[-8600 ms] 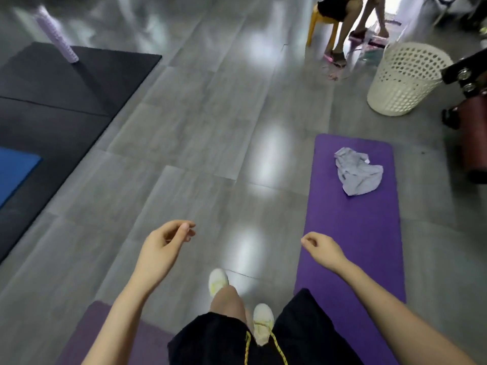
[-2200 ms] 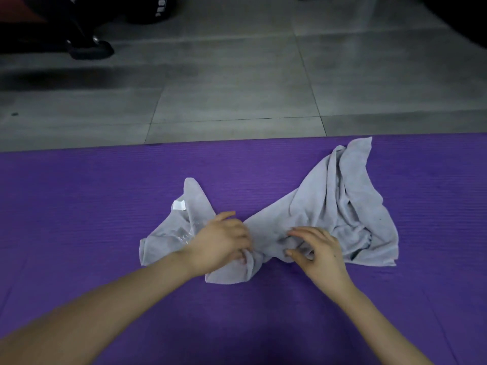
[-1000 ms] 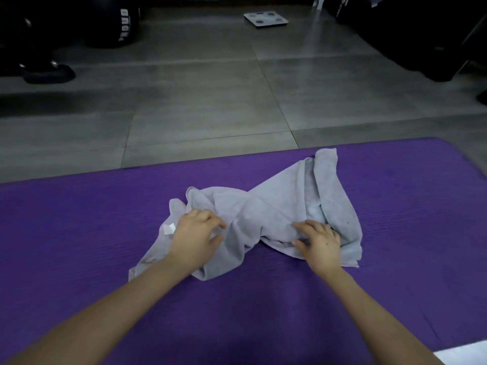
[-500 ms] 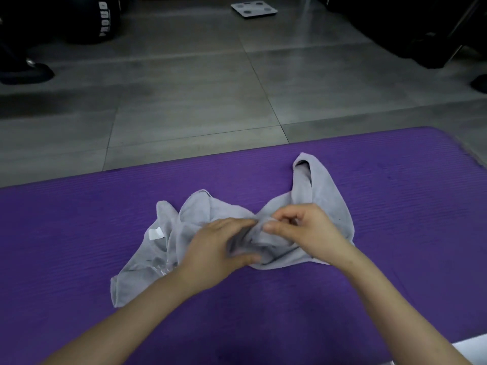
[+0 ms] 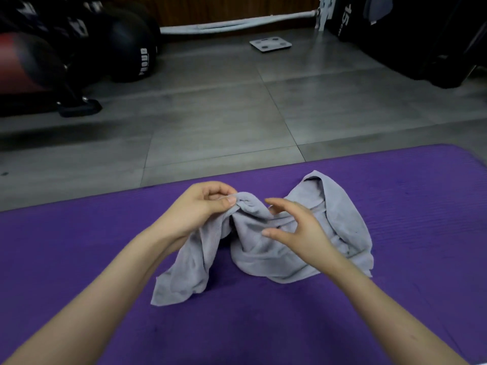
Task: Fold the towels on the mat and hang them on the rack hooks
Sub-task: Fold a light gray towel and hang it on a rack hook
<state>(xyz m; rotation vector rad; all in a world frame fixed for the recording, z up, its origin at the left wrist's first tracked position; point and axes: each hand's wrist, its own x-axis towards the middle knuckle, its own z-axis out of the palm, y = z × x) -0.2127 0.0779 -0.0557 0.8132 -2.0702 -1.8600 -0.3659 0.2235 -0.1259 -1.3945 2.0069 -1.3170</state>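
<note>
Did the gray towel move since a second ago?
Yes. The middle of the towel has risen off the purple mat, pinched by the left hand; a second ago it lay flat there.

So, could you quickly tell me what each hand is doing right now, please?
Left hand: pinching a raised fold of the towel.
Right hand: open, fingers spread over the towel, holding nothing.

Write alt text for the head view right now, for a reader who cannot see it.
A person's left hand pinches a bunched part of a crumpled grey towel and holds it up off a purple mat, while the right hand is open, fingers spread, beside the raised fold. Beyond the mat lies grey tiled floor with a white bathroom scale.
</note>
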